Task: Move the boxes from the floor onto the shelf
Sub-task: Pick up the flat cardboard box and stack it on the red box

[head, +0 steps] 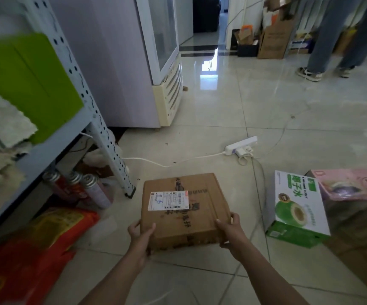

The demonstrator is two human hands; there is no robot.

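Metal shelf (57, 137) stands left of the grip and above it; green box (24, 84) sits on its board. Fridge (116, 62) is beyond the grip, to the left. Red bag (35, 249) lies left of the grip, under the shelf.

Brown cardboard box (184, 208), label (168, 200) up, is held between both hands, low over the floor (288, 106); cannot tell whether its underside touches the tiles.

Green and white box (297, 208) stands right of the grip, apart from the held box. Power strip (241, 145) lies beyond the box's far edge.

Left hand (139, 236) grips the near left corner, thumb on top, fingers curled along the side. Right hand (231, 232) grips the near right corner likewise.
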